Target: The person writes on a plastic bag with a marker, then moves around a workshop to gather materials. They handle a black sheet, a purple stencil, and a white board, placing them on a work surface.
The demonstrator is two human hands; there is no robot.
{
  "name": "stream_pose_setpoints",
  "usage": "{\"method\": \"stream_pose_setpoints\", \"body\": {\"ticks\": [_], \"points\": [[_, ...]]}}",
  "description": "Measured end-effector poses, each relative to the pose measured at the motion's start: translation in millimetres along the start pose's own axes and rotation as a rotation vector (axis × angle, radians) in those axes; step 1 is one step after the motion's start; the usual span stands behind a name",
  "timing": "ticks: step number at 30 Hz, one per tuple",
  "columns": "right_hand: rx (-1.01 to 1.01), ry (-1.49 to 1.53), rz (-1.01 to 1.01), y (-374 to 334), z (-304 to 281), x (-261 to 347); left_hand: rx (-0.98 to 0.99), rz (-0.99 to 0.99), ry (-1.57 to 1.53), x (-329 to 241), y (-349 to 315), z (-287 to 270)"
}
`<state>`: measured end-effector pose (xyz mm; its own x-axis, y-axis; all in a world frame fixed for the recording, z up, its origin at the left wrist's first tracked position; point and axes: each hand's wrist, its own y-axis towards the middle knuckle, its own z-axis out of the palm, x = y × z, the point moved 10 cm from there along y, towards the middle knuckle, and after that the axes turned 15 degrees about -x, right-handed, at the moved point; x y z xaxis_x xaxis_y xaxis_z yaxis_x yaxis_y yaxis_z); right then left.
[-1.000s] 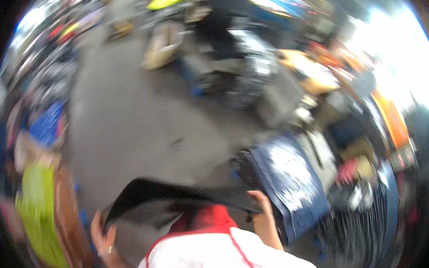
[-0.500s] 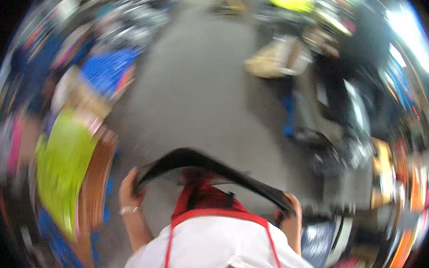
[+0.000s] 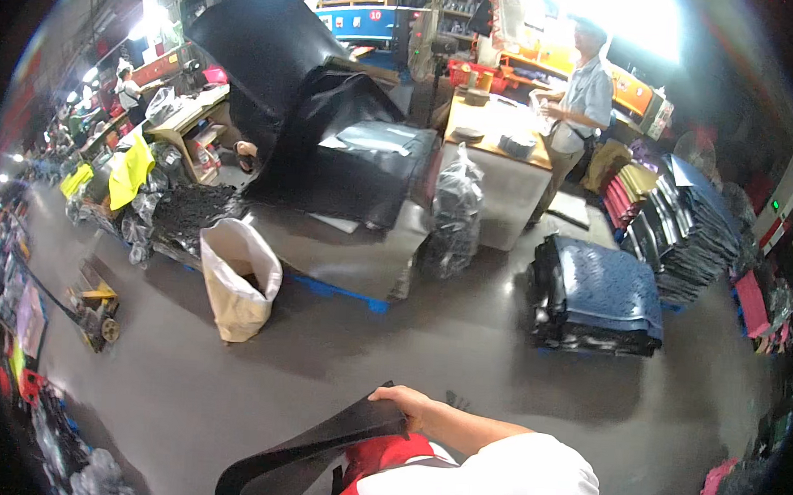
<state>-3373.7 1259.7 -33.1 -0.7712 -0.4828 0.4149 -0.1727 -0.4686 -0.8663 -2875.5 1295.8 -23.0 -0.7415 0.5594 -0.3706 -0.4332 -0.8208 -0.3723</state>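
A curved black sheet (image 3: 314, 449) is held up in front of the person, over the grey floor (image 3: 462, 363), with no bench under it. Its long axis slants from the right hand (image 3: 404, 402) down and leftward toward the lower edge of the view, so most of the sheet lies to that hand's left and nearer the body. The right hand has its fingers closed over the sheet's upper end. The left hand is out of sight, so I cannot tell how it stands. The red apron (image 3: 381, 453) shows just beside the sheet.

Ahead, a white sack (image 3: 233, 293) stands by the front-left edge of a blue pallet (image 3: 375, 306), which carries large black sheets (image 3: 328, 181). A bagged bundle (image 3: 457, 210) stands at the near left corner of a desk (image 3: 509, 146), and a person in a light blue shirt (image 3: 588, 92) stands at its right edge. Nearer, on the right, is a stack of dark blue sheets (image 3: 605, 285).

No marking shows on the held sheet; a blue panel (image 3: 363, 22) beyond the pallet bears a red disc and small labels.
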Motion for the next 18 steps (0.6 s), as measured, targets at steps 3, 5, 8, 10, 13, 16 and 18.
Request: {"method": "stream_pose_setpoints", "body": {"ticks": [3,5,8,10,13,16,18], "points": [[0.09,-0.014,0.105,13.8,90.3,-24.0,-1.013,0.492,0.404,-127.9,-32.1,-77.4],[0.181,-0.039,0.102,26.1,163.7,-30.8,-1.128,0.623,0.501,-185.8,-34.2,-72.3],[0.184,-0.096,0.076,59.3,262.5,-49.2,-1.134,0.634,0.476,-262.1,8.1,-82.3],[0.182,-0.177,0.018,78.3,324.0,-64.7,-1.062,0.575,0.415,-314.9,45.7,-92.4],[0.133,-0.232,0.005,89.7,420.4,-96.9,-0.947,0.549,0.295,-399.3,71.1,-109.6],[-0.162,-0.324,-0.261,73.7,486.5,-89.3,-0.882,0.58,0.162,-468.7,68.6,-125.8],[0.009,-0.351,-0.268,73.2,572.9,-89.3,-1.347,0.636,-0.072,-507.8,44.6,-172.5]]}}
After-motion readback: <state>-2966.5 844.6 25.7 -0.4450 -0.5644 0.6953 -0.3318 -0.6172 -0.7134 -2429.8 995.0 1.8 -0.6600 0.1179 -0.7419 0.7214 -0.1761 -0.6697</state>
